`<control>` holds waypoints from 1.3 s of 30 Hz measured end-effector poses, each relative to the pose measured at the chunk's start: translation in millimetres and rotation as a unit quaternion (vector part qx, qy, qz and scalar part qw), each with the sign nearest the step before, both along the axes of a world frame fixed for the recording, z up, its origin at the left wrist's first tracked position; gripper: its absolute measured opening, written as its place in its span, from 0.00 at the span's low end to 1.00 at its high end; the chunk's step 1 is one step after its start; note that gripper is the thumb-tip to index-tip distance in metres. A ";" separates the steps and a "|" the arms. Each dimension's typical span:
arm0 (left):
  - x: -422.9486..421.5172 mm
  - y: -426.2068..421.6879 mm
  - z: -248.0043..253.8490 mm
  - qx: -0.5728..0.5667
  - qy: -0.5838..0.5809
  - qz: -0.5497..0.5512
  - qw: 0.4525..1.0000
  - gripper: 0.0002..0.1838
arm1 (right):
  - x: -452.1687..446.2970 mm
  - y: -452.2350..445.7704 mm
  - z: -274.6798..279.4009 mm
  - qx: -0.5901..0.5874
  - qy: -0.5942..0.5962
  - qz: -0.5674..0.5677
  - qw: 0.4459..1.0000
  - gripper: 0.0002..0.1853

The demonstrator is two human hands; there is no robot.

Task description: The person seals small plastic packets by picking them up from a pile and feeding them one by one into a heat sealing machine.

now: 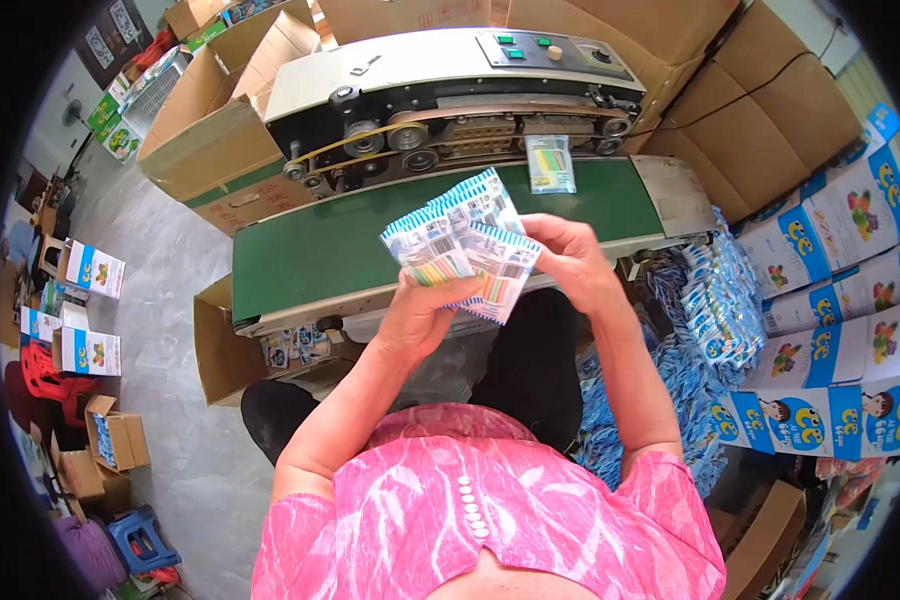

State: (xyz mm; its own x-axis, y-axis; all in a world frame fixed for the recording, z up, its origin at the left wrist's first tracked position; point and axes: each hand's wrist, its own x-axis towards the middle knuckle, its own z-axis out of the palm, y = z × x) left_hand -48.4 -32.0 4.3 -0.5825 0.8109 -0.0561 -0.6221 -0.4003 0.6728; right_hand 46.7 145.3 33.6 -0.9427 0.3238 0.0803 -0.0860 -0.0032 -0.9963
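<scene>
Several printed plastic packets (446,232) with blue-striped ends and colourful sticks inside are fanned out in front of me, above the near edge of a green conveyor belt (320,240). My left hand (420,315) is closed around their lower left part, its thumb lying across the front. At their right edge, my right hand (575,262) pinches a packet between thumb and fingers; its fingertips are partly hidden. A single packet (550,166) sits apart on the belt, at the rollers of a band sealing machine (440,80).
Heaped strips of blue packets (715,300) lie to my right, beside printed cartons (820,335). An open cardboard box (225,345) stands under the belt's left end. Larger cardboard boxes (205,150) surround the machine. Grey floor (185,400) shows at left.
</scene>
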 end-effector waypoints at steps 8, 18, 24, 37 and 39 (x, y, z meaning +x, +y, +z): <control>6.6 12.3 2.7 -0.014 0.029 -0.018 0.999 0.23 | 15.9 18.5 -14.7 -0.093 0.035 -0.126 0.987 0.10; 8.1 19.8 -0.4 -0.012 0.016 -0.008 1.000 0.22 | 22.4 189.4 -28.5 -0.103 -0.050 -0.365 0.924 0.12; 6.5 13.0 3.6 -0.006 0.024 0.000 1.000 0.22 | 5.5 185.5 -25.2 0.127 -0.138 -0.347 0.919 0.13; 10.8 26.7 7.7 -0.010 -0.018 0.079 0.997 0.19 | 15.2 -11.2 -24.7 -0.009 0.095 -0.202 0.975 0.06; 13.2 32.5 7.0 -0.005 -0.018 0.079 0.997 0.19 | 18.6 -13.9 -24.2 -0.003 0.079 -0.191 0.978 0.06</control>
